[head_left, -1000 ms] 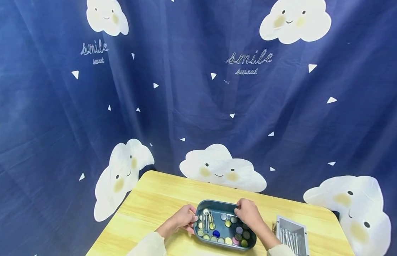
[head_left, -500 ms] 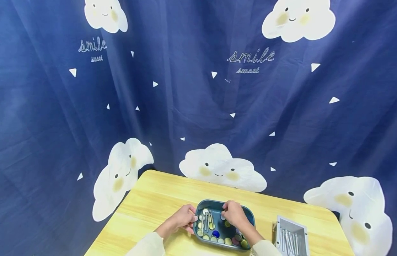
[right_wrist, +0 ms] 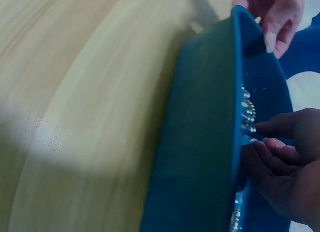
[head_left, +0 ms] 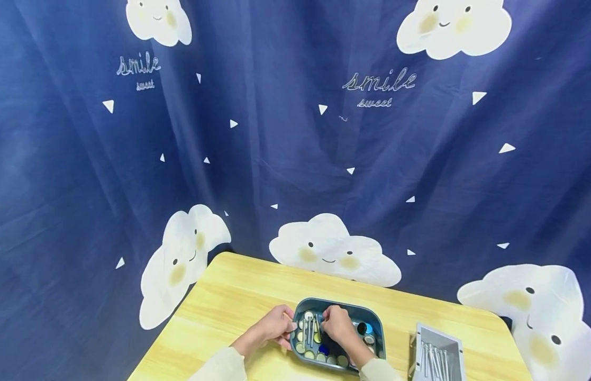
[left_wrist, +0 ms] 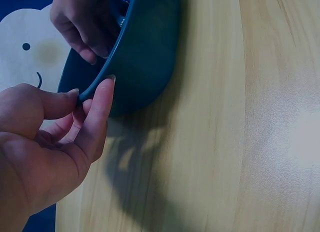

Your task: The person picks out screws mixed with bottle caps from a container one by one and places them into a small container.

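A dark teal tray (head_left: pixel 319 303) stands on the table, with round bottle caps (head_left: pixel 308 355) spread over its floor. Several thin silver bolts (head_left: pixel 310 329) lie side by side in its left part. My left hand (head_left: pixel 278 324) pinches the tray's left rim between thumb and forefinger, as the left wrist view shows closely. Inside the tray, my right hand (head_left: pixel 339 324) has its fingertips right at the rightmost bolt, thumb and forefinger bent toward each other. I cannot tell whether they grip it. The right hand hides the middle of the tray.
A grey plastic bin (head_left: pixel 459 355) with more silver bolts (head_left: pixel 433 361) stands to the right of the tray. The wooden table (head_left: pixel 247 286) ends at a blue curtain (head_left: pixel 295 132) printed with clouds.
My right hand has moved left across the tray, from its right end to the bolts. At the left rim, my left hand keeps its hold. A bright blue piece now shows at the tray's right end.
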The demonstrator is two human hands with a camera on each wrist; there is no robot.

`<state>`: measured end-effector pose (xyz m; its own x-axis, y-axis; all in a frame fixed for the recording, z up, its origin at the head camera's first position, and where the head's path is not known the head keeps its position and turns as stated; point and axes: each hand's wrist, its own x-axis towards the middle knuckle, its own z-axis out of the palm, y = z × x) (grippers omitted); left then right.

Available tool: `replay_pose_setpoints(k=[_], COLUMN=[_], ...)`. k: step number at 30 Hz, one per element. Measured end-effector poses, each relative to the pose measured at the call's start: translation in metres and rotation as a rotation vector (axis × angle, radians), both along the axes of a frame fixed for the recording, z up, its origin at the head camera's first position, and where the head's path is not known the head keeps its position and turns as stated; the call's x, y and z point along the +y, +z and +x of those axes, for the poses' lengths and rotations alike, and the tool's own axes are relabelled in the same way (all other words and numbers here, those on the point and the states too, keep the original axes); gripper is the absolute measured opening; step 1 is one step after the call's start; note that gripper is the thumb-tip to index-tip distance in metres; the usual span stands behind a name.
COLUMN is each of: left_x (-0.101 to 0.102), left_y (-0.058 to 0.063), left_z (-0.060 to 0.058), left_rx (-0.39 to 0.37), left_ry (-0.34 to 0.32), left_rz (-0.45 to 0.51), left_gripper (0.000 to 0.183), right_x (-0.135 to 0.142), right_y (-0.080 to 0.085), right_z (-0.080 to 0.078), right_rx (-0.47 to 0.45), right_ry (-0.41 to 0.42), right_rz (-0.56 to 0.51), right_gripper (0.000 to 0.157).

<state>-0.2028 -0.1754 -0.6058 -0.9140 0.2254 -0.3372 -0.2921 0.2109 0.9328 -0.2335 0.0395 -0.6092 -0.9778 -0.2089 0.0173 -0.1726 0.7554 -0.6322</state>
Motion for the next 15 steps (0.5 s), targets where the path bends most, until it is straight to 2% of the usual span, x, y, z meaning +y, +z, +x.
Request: replay_pose_setpoints(k=[6,9,12,15], left_x=[-0.001,-0.001,0.000,0.000], left_y=[-0.002,-0.002,-0.002,-0.003], left_z=[-0.001,-0.001,0.000,-0.001], left_rx=[0.002,-0.002,0.003,0.002], left_ry=[0.004,0.002,0.003,0.008], left_rz=[0.003,0.009,0.012,0.014], left_gripper=[0.027,0.029,0.029,0.028], right_x=[-0.013,-0.018,-0.022,-0.024], right_y=[-0.016,-0.021,-0.021,-0.018], right_z=[-0.002,-0.002,-0.002,-0.001], right_rx=[0.031,0.061,0.054,0.034], right_ry=[-0.028,-0.059,-0.083,-0.088], right_rz=[0.006,-0.002,-0.016,-0.018], right_gripper=[0.012,0.026,0.042,0.051])
